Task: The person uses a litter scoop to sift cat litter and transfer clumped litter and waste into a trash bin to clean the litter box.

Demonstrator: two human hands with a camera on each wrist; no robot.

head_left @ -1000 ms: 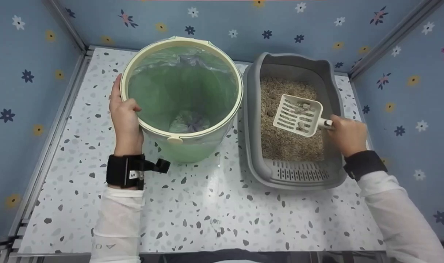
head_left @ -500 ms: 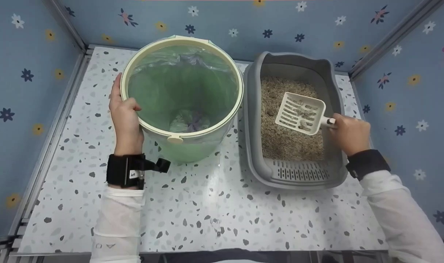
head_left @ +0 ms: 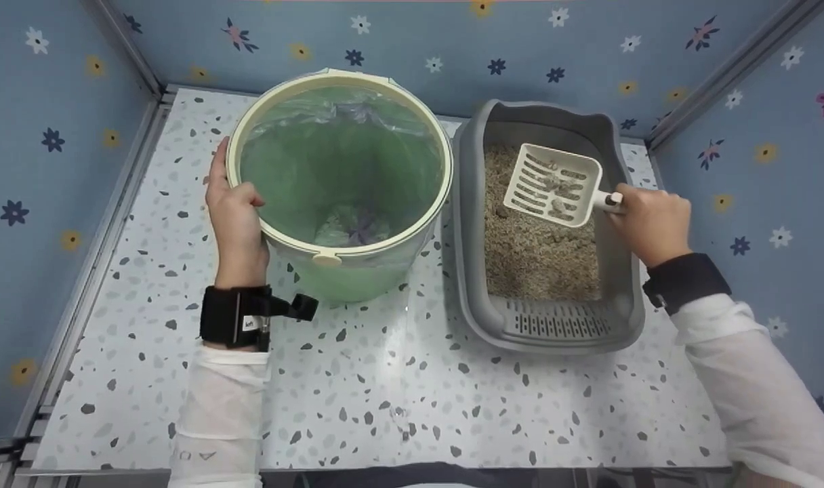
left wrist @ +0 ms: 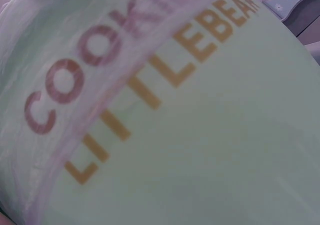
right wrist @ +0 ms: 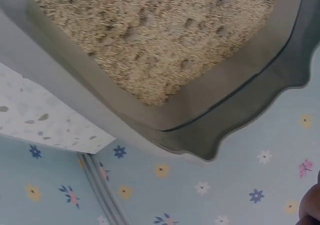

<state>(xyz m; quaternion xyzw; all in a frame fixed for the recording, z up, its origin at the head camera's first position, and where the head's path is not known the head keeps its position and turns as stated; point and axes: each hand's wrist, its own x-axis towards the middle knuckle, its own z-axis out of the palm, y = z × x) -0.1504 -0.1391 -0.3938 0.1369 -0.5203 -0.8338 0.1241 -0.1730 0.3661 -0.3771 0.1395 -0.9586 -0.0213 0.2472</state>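
My left hand [head_left: 237, 217] grips the left side of a green trash can [head_left: 351, 281], thumb over its cream rim and fingers along the outside. A clear plastic liner [head_left: 392, 112] covers the can's inside, with crumpled plastic and a purple part [head_left: 363, 229] at the bottom. Lettering on the can's wall [left wrist: 210, 145] fills the left wrist view. On the right, my right hand [head_left: 654, 224] holds a white litter scoop [head_left: 585, 203] by its handle. Several clumps lie on the slotted scoop, which is over the cat litter [head_left: 541, 264] in the grey litter box [head_left: 469, 264].
Can and box stand side by side on a speckled white table [head_left: 371, 393]. A blue flowered wall [head_left: 439, 41] rises behind them, with more panels left and right. Metal framing [head_left: 107, 264] runs along the left edge. The box's front has a perforated step [head_left: 558, 322].
My right hand has carried the loaded scoop away from me, toward the back of the litter box. The left hand and the trash can hold their place.
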